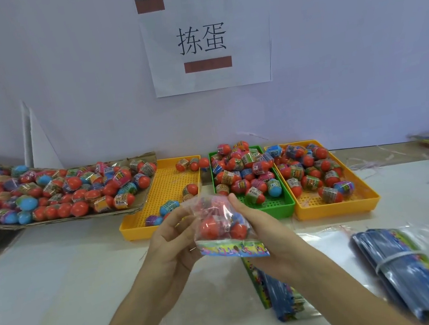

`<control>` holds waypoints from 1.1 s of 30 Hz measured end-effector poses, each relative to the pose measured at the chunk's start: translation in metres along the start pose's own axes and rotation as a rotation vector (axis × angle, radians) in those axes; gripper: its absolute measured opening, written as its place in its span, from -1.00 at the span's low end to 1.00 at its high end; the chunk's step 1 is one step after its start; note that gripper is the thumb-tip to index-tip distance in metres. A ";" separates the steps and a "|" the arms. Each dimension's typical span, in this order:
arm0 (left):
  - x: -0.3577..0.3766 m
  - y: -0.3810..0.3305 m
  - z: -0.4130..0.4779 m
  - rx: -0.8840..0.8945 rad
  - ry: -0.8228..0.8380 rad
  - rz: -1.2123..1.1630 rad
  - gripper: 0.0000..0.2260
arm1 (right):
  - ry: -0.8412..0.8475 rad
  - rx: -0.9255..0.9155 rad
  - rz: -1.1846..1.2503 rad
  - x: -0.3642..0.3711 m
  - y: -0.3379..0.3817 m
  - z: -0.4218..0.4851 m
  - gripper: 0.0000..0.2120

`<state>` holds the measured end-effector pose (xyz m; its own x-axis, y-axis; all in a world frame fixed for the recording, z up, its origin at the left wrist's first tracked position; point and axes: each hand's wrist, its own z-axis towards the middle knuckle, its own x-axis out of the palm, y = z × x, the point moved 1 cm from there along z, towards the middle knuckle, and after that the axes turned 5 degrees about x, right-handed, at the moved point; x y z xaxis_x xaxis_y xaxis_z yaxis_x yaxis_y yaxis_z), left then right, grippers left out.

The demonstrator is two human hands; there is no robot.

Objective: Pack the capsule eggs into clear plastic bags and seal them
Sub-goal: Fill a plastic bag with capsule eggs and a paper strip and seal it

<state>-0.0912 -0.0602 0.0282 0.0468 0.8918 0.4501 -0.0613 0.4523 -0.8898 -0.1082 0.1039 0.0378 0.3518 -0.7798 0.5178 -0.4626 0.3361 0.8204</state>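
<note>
Head view: both hands hold one filled bag up over the surface, just in front of the trays. The left hand pinches the bag's left edge, thumb and fingers curled onto the film; the right hand cups its right side, fingers wrapped behind and thumb lying along the film near the top.

Risks, as I judge them. The clear end at 12 o'clock looks crumpled and I cannot tell whether it is open or closed. If it is open, tipping the bag that way could let an egg roll out toward the trays. The film is thin and slippery, so a loose pinch on the left could drop that side. The eggs bulge the film, so it may wrinkle where a seal would go and a flap could stick crooked. Which end takes the seal I cannot tell.

Looks: the bag is clear and glossy, with a bright printed band across its edge at 6 o'clock. Inside sit several eggs, mostly orange-red domes, with one blue piece toward 3 o'clock. The exact count is hidden by glare.

Around it: yellow trays and a green tray at 12 o'clock hold loose eggs, a cardboard tray at 10 o'clock holds many more, and stacks of empty bags lie at 4 o'clock.
</note>
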 end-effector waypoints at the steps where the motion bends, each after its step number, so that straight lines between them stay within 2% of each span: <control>1: -0.001 0.000 0.001 0.011 0.005 0.015 -0.73 | -0.001 0.013 0.006 0.000 -0.001 0.001 -0.50; 3: -0.004 -0.001 0.001 0.017 -0.007 0.061 -0.78 | -0.019 0.019 0.005 -0.003 0.001 0.002 -0.53; 5: -0.006 0.000 0.003 0.008 -0.010 0.115 -0.75 | -0.046 -0.013 0.039 -0.008 0.004 0.003 -0.55; 7: -0.009 0.003 0.005 -0.017 -0.019 0.119 -0.68 | -0.085 -0.083 0.119 -0.012 0.011 0.002 -0.53; 9: -0.013 0.003 0.006 -0.016 -0.041 0.084 -0.71 | -0.110 -0.163 0.096 -0.015 0.020 0.001 -0.53; 11: -0.017 0.004 0.009 0.016 -0.046 0.043 -0.78 | -0.111 -0.204 -0.047 -0.019 0.031 -0.005 -0.55; 15: -0.025 0.003 0.011 0.022 -0.030 -0.116 -0.81 | 0.144 -0.091 -0.620 -0.028 0.058 -0.027 -0.84; 16: -0.026 0.003 0.011 0.007 -0.023 -0.124 -0.80 | 0.155 -0.095 -0.683 -0.032 0.066 -0.031 -0.87; 17: -0.029 0.004 0.012 -0.008 -0.018 -0.120 -0.78 | 0.101 -0.145 -0.647 -0.039 0.077 -0.037 -0.88; 18: -0.030 0.004 0.013 -0.021 -0.020 -0.109 -0.74 | -0.037 -0.240 -0.489 -0.049 0.089 -0.044 -0.88; 21: -0.032 0.005 0.018 -0.045 -0.048 -0.079 -0.61 | -0.539 -0.601 0.277 -0.096 0.122 -0.079 -0.70; 22: -0.033 0.005 0.020 -0.052 -0.058 -0.076 -0.59 | -0.632 -0.651 0.393 -0.111 0.123 -0.088 -0.66; 23: -0.034 0.005 0.021 -0.058 -0.065 -0.072 -0.57 | -0.687 -0.644 0.408 -0.119 0.120 -0.092 -0.66; 26: -0.033 0.006 0.023 -0.076 -0.081 -0.062 -0.58 | -0.717 -0.529 0.240 -0.122 0.101 -0.079 -0.81; 29: -0.030 0.005 0.019 -0.065 -0.065 -0.062 -0.65 | -0.764 -0.451 0.013 -0.105 0.092 -0.059 -0.85; 33: -0.022 0.001 0.012 -0.028 -0.043 -0.050 -0.78 | -0.639 -0.312 -0.600 -0.082 0.095 -0.036 -0.86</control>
<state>-0.1043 -0.0795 0.0178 0.0065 0.8682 0.4962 -0.0321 0.4961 -0.8677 -0.1514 0.2188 0.0820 -0.0964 -0.9808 -0.1698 -0.0757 -0.1628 0.9837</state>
